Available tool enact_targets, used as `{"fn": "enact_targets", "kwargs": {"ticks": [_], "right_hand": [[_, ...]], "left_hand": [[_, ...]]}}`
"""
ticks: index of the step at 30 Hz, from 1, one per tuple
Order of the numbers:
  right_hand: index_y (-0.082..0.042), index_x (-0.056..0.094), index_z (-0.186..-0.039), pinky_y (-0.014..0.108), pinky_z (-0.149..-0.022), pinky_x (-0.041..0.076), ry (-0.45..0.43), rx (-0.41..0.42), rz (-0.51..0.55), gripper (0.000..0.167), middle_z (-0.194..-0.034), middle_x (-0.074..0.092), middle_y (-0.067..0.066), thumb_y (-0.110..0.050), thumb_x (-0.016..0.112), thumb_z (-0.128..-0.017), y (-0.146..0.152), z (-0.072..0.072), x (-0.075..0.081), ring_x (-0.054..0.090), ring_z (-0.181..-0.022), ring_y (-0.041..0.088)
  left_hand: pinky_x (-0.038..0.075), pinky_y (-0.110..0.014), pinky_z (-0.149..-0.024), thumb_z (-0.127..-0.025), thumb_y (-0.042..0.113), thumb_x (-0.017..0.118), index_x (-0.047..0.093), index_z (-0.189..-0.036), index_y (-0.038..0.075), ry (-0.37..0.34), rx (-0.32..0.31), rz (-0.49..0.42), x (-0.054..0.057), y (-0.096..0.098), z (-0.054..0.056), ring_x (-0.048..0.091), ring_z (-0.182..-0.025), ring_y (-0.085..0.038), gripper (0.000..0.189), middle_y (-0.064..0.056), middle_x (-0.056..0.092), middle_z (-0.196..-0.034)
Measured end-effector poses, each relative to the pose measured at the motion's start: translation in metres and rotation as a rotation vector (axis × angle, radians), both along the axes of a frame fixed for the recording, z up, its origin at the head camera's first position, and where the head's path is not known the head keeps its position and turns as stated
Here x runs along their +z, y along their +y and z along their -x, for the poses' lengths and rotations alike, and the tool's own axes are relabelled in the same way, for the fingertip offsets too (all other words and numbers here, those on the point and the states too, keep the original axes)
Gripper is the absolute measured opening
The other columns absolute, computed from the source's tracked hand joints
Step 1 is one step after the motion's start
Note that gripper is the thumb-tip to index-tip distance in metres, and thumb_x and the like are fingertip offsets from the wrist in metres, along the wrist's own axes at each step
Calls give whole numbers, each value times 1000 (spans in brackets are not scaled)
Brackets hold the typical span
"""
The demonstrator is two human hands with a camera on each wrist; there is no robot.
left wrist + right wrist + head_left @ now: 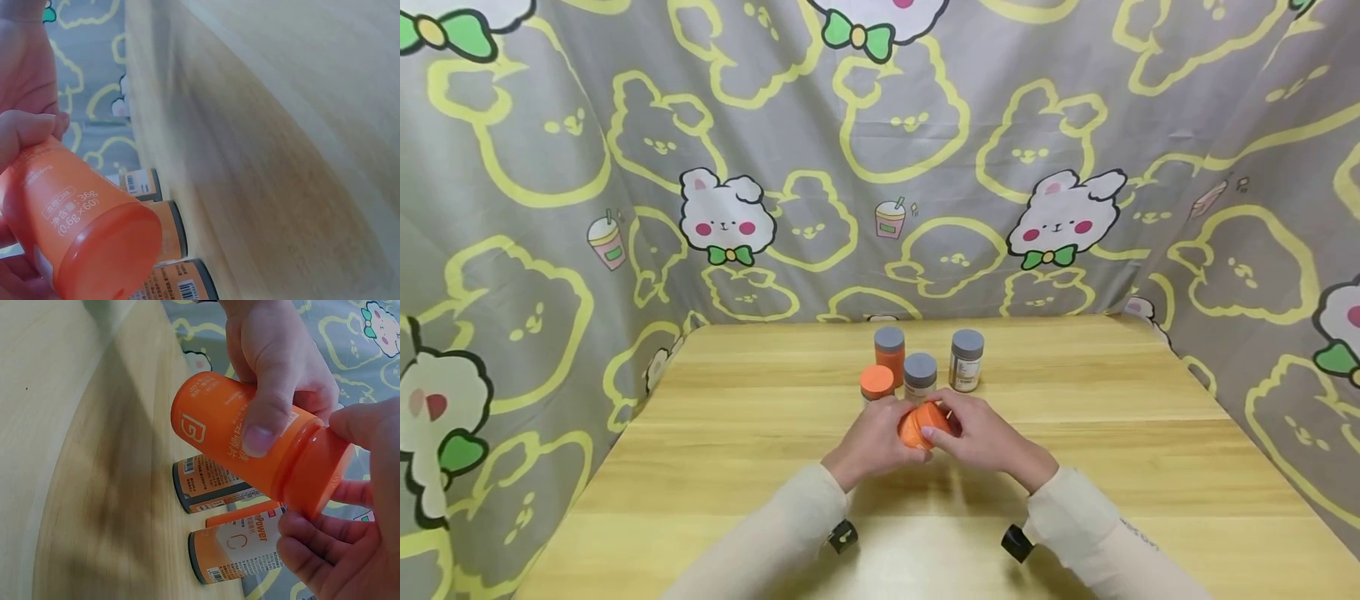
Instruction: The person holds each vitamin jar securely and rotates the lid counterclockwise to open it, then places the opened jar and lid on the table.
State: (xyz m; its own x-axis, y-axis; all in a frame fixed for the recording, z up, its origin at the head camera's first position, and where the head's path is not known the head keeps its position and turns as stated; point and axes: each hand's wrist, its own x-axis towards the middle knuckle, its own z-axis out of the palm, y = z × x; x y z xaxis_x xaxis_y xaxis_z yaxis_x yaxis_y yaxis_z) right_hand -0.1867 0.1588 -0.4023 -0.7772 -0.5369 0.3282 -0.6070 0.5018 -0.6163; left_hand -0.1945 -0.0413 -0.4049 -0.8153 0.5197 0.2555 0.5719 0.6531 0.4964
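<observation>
Between both hands is an orange supplement bottle [215, 434], tilted and held above the table. My left hand [874, 443] grips its body, with the thumb lying along the printed side in the right wrist view. The fingers and thumb of my right hand [987, 435] are curled round the orange lid [319, 472], which sits on the bottle's neck. In the left wrist view the bottle's base [115, 250] faces the camera, and white print shows on its side.
Just beyond the hands stand an orange-lidded bottle [877, 381], a grey-lidded bottle [921, 368], and an orange bottle with a grey lid [890, 358]. Another grey-lidded bottle [966, 362] is to their right. A patterned curtain [820, 208] surrounds the wooden table [737, 417].
</observation>
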Motion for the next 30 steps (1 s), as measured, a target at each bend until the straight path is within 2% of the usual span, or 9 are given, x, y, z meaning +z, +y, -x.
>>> {"fn": "enact_targets", "kwargs": {"ticks": [4, 7, 12, 15, 21, 30], "right_hand": [[-2, 53, -124, 31, -68, 52, -4, 48, 15, 40, -98, 61, 0, -21, 66, -91, 1, 0, -1, 60, -77, 14], [0, 51, -129, 29, -68, 51, 1, 41, -8, 45, -100, 61, 1, -22, 65, -92, 1, 0, -3, 60, -75, 12], [-4, 56, -118, 25, -56, 45, 13, -40, -54, 37, -76, 58, -5, -34, 59, -96, -1, -1, -3, 51, -61, 7], [-10, 58, -110, 25, -55, 44, -6, -47, -49, 31, -69, 55, -7, -36, 60, -95, -1, -1, 0, 50, -59, 6], [-12, 58, -118, 26, -58, 48, -22, 4, -29, 33, -81, 58, -9, -32, 64, -93, 4, 1, 1, 53, -63, 7], [-2, 57, -124, 33, -67, 52, 35, 83, 9, 40, -98, 63, -1, -19, 68, -89, 7, 2, 0, 58, -72, 9]], "left_hand": [[46, -23, -65, -66, 29, 86, 66, -102, 9, 4, -11, 3, 0, 0, 0, 53, -74, -11, 46, 4, 60, -83], [46, -23, -65, -66, 28, 86, 66, -102, 9, -6, -14, 3, -2, 0, -1, 53, -74, -11, 45, 4, 59, -83], [46, -23, -63, -66, 30, 86, 66, -102, 9, -3, -10, 18, -4, 0, 0, 53, -73, -11, 46, 4, 59, -82], [46, -23, -64, -66, 32, 86, 66, -103, 9, -17, -1, 30, -3, 1, 0, 53, -73, -11, 48, 4, 59, -83], [46, -23, -65, -67, 31, 87, 67, -104, 10, -35, 1, 37, 0, 2, 0, 53, -73, -11, 48, 5, 59, -83], [46, -23, -66, -67, 30, 87, 67, -100, 11, -45, -1, 43, 4, 3, 2, 53, -73, -10, 44, 8, 59, -81]]}}
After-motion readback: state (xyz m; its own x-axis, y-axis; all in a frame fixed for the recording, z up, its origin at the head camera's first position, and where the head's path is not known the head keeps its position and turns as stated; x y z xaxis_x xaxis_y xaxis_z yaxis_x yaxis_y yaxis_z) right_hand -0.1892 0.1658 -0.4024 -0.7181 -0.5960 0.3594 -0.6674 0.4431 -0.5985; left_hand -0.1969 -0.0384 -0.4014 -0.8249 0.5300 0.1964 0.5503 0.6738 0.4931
